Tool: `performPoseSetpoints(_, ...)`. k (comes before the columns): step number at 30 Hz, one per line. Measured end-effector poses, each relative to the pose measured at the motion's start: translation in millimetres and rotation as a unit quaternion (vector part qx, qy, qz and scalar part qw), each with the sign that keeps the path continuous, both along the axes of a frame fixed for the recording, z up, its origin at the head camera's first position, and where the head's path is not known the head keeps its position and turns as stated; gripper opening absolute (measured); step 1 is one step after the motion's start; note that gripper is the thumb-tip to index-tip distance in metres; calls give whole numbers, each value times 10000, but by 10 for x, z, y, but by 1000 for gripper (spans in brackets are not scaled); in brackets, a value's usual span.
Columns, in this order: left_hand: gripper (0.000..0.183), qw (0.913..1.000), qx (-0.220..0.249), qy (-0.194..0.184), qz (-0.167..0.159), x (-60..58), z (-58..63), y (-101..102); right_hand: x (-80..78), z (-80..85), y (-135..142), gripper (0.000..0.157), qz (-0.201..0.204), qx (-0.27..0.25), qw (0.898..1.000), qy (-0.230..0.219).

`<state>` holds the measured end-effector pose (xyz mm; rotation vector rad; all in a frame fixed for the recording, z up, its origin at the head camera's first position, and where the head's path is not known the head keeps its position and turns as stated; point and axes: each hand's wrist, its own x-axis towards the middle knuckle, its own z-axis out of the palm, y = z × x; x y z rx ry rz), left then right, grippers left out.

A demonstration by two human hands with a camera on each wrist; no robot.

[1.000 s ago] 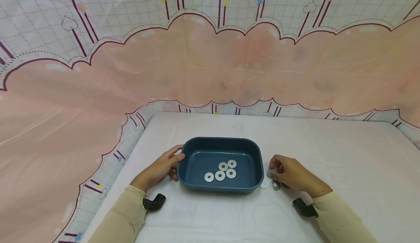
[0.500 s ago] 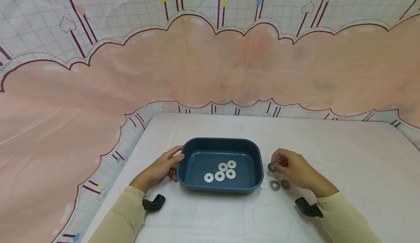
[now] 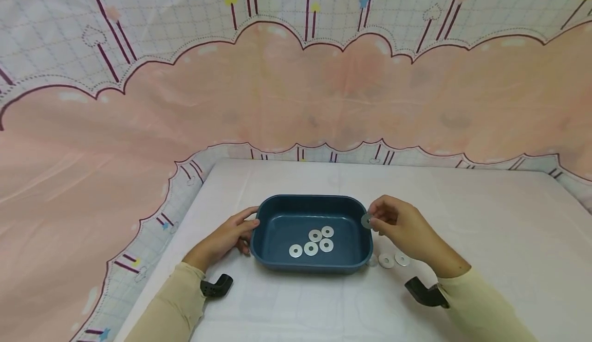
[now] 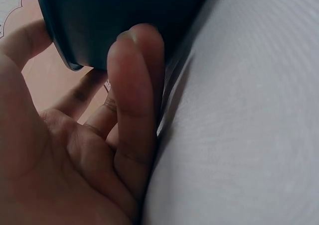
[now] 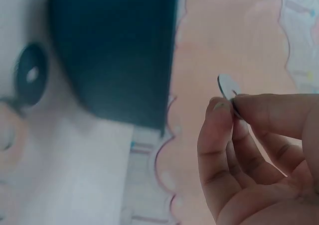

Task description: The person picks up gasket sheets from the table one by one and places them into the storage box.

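Note:
A dark blue rectangular dish stands on the white table, with several flat metal washers lying inside. My left hand grips the dish at its left end, thumb at the rim; the left wrist view shows curled fingers against the outer wall. My right hand pinches one washer between thumb and fingertips, tilted on edge. In the head view that washer overlaps the dish's right rim. Three more washers lie on the table beside the dish's near right corner, below the right hand.
White cloth covers the table. A patterned peach-and-white curtain hangs behind it and down the left side. Black wrist devices sit on both sleeves.
My right hand has lifted a washer off the table and carried it up and left to the dish's right rim. The left hand keeps its hold on the dish.

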<state>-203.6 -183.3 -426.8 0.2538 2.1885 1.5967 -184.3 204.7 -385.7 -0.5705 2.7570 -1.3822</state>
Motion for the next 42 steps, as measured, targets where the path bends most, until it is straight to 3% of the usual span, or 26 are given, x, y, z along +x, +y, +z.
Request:
performPoseSetpoints(3,53,10000,-37,56,-28,-28,-37,-4,-28,105,-122,14,267,5,9996,-5)
performPoseSetpoints(10,54,9999,-111,109,-27,-150,-247,-63,-181,254,-393,14,742,304,9964,-258)
performPoseSetpoints(15,57,9996,-227,141,39,-159,-268,-68,-322,324,-582,17,1114,573,9911,-459)
performPoseSetpoints(22,59,9994,-328,95,8,-182,-290,-53,-495,428,-800,14,1241,906,9861,-627)
performPoseSetpoints(33,56,9976,-614,239,-194,-168,-297,-89,-691,317,-1205,14,1458,1439,9732,-1046)
performPoseSetpoints(42,56,9972,-639,314,-231,-168,-286,-60,-699,133,-1373,13,1741,1727,9607,-1302)
